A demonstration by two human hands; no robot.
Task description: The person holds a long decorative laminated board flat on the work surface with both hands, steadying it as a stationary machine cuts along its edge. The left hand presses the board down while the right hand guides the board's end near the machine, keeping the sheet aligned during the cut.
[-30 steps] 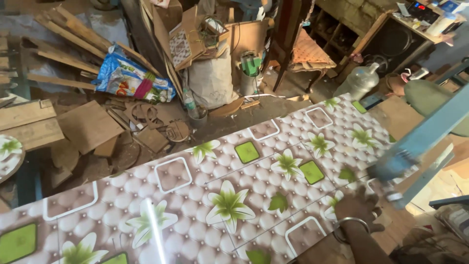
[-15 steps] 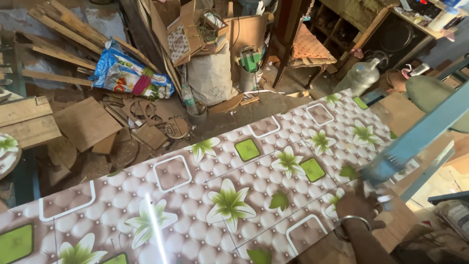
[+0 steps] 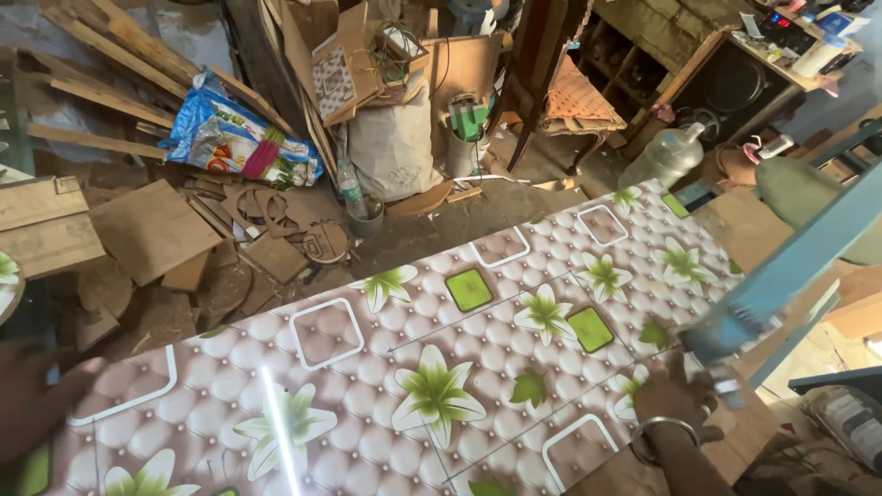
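A glossy flower-patterned panel (image 3: 432, 367) lies across a cluttered workshop, wood scraps (image 3: 147, 230) beyond. The right hand (image 3: 675, 400) grips a blurred blue bar (image 3: 781, 280) at the panel's edge. The left hand (image 3: 32, 395) rests on its far end; grip unclear.

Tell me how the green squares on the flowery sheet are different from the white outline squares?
The green squares are filled with solid bright green, while the white outline squares are only white borders with the quilted pattern showing inside. The green ones look smaller than the outlined ones. Both have rounded corners and sit tilted on the sheet.
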